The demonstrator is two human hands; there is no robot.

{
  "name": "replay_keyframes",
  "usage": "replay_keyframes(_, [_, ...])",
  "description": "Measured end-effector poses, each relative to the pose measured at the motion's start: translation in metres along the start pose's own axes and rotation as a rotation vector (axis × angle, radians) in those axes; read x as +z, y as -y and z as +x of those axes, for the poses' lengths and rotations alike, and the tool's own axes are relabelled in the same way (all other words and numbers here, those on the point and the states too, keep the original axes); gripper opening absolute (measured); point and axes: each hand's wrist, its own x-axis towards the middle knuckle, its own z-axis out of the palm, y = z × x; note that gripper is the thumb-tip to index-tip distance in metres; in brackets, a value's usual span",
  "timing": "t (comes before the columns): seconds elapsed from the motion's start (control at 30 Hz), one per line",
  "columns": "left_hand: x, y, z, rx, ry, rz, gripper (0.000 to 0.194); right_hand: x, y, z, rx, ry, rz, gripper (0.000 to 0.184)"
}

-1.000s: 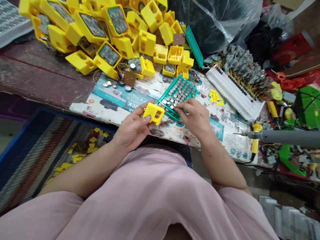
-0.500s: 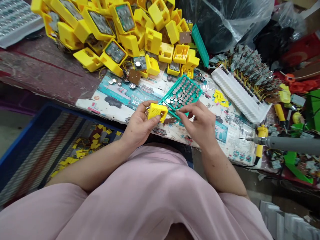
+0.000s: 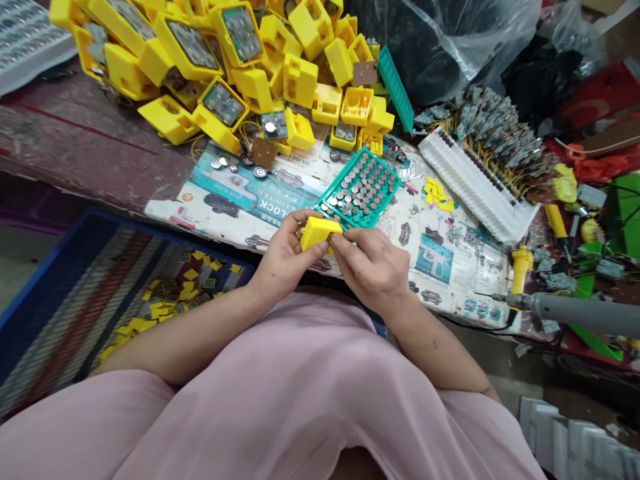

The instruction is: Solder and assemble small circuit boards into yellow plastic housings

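Note:
My left hand (image 3: 283,260) is closed around a small yellow plastic case (image 3: 319,231) with a grid of little holes in its face. Against the right end of that case, the fingertips of my right hand (image 3: 375,265) are pinched together. A tiny shiny bit shows among those fingers, too small and covered to name. Just beyond both hands lies a teal tray (image 3: 391,203) holding rows of small round button cells (image 3: 361,187). A few loose button cells (image 3: 223,162) and a brown board (image 3: 263,153) lie to the left of the tray.
Many yellow cases (image 3: 300,79) are heaped at the back. Right of the tray are small yellow pieces (image 3: 436,192) and a white foam rack (image 3: 477,190) of wired parts. A grey screwdriver-like tool (image 3: 575,312) juts in from the right. A blue crate (image 3: 55,280) stands lower left.
My right hand has moved from the tray's near edge leftward to the yellow case. The case has turned a little in my left hand. The whole view has shifted slightly.

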Motion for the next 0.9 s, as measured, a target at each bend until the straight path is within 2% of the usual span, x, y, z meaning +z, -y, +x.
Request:
replay_keyframes(0.1, [-0.001,-0.002,0.001,-0.024,-0.024,-0.027,0.058,-0.004,-0.005,0.002,-0.007,0.004,0.011,0.022])
replay_keyframes(0.2, [-0.003,-0.005,0.003,-0.077,-0.046,-0.073,0.060,-0.002,-0.022,0.008,0.107,0.025,0.054,0.024])
replay_keyframes(0.27, [-0.004,-0.007,0.003,-0.086,-0.054,-0.084,0.060,0.003,-0.036,0.013,0.196,0.112,0.046,0.023])
replay_keyframes(0.33, [-0.005,-0.008,0.003,-0.087,-0.056,-0.081,0.060,0.010,-0.046,0.019,0.228,0.228,0.022,0.023])
replay_keyframes(0.47, [-0.005,-0.008,0.003,-0.095,-0.050,-0.091,0.059,0.017,-0.055,0.030,0.216,0.401,-0.013,0.023])
replay_keyframes(0.6, [-0.006,-0.010,0.002,-0.109,-0.044,-0.113,0.057,0.018,-0.059,0.037,0.155,0.481,-0.018,0.025])
replay_keyframes(0.7, [-0.005,-0.013,0.003,-0.127,-0.049,-0.127,0.057,0.016,-0.059,0.035,0.177,0.391,0.056,0.024])
replay_keyframes(0.83, [-0.003,-0.014,0.005,-0.139,-0.044,-0.139,0.055,0.006,-0.048,0.024,0.285,0.139,0.372,0.020])
replay_keyframes(0.9, [-0.002,-0.012,0.006,-0.130,-0.045,-0.144,0.056,0.000,-0.040,0.017,0.326,0.071,0.516,0.016])
